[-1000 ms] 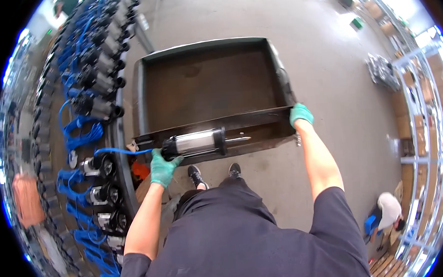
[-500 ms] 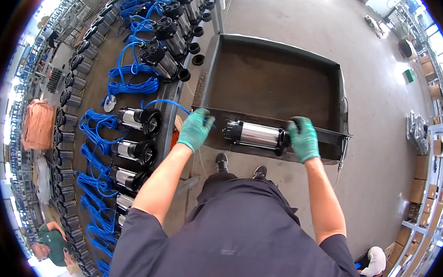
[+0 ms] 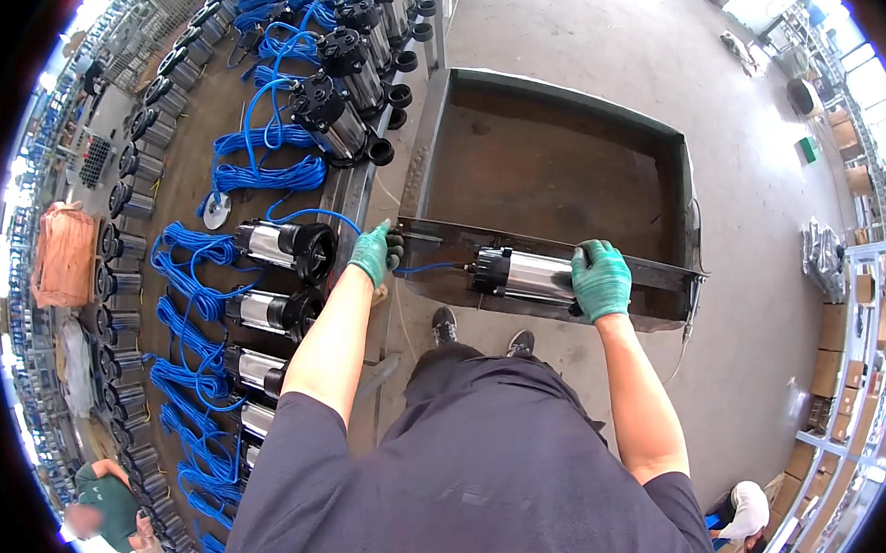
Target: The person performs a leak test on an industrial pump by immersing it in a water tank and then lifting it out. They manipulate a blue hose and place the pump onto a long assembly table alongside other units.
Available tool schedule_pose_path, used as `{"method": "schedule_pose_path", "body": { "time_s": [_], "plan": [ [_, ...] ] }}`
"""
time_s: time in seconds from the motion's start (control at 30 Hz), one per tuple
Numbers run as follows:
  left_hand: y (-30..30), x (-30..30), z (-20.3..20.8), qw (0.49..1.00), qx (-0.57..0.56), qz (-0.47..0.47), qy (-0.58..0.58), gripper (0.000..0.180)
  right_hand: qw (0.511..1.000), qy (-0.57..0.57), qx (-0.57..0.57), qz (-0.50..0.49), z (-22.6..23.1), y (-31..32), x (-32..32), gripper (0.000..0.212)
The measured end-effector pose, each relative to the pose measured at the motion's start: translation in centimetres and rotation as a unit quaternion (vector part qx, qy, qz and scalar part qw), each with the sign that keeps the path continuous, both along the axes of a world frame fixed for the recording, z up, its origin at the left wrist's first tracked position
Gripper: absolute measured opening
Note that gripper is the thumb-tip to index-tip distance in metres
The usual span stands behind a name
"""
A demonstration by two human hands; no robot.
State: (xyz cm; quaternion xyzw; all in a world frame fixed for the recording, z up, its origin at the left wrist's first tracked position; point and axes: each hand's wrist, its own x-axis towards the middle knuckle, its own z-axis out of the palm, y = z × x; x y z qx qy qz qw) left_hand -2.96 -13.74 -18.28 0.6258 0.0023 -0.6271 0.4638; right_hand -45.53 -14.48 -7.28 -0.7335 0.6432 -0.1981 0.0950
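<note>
A silver and black cylindrical pump [image 3: 533, 274] lies on its side across the near ledge of a dark metal tank [image 3: 686, 164]. My right hand [image 3: 600, 278], in a green glove, is closed over the pump's right end and hides that end. To the left, my left hand [image 3: 374, 252], gloved alike, closes round a blue cable [image 3: 431, 267]. This cable runs from the pump's left end through my fingers and on to the workbench.
On the workbench at left stand several upright pumps [image 3: 333, 122], with more lying beside coiled blue cables [image 3: 191, 340]. Shelving with boxes [image 3: 829, 376] lines the right. One person [image 3: 109, 504] is at lower left, another [image 3: 746, 511] at lower right.
My left hand has closed on the cable and moved slightly left. The pump has shifted right along the ledge, and my right hand has come down over its right end.
</note>
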Motion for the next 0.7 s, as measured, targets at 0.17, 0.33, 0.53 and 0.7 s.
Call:
{"method": "schedule_pose_path", "body": {
  "time_s": [0.17,0.33,0.53,0.7],
  "plan": [
    [1.2,-1.8,1.3,0.978,-0.026,-0.112,-0.173,0.023,1.000,0.003,-0.002,0.001,0.3,0.1,0.2,0.016],
    [4.7,-3.5,-0.9,0.840,-0.230,-0.169,-0.461,0.018,1.000,0.003,0.007,-0.008,0.8,0.1,0.6,0.016],
    [6.8,-4.2,6.5,0.909,-0.228,-0.245,-0.248,0.012,1.000,0.018,-0.014,0.000,0.5,0.5,0.4,0.014],
    [6.2,-3.8,4.5,0.920,-0.211,-0.287,-0.163,0.021,1.000,0.016,-0.009,0.000,0.4,0.1,0.3,0.015]
  ]
}}
